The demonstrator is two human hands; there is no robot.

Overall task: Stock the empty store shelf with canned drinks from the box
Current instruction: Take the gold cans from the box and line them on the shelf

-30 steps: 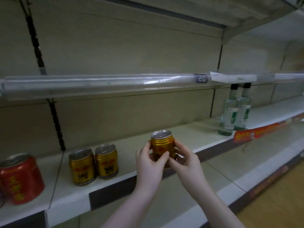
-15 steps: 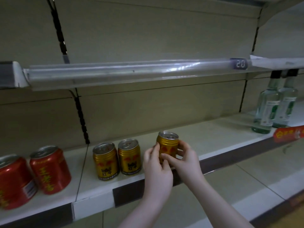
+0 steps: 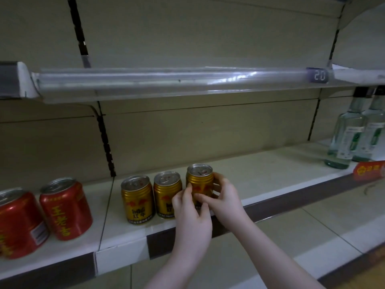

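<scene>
Red can (image 3: 16, 222) cut by left edge, held can (image 3: 200, 180) base hidden

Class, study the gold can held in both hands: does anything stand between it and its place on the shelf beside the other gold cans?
Nothing visible does. The left hand and right hand hold the held can right beside the neighbouring can on the shelf. The hands hide its base.

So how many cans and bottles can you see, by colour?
Gold cans: 3 (the left hand and right hand hold the rightmost one)
Red cans: 2
Clear glass bottles: 2
Total: 7
</scene>
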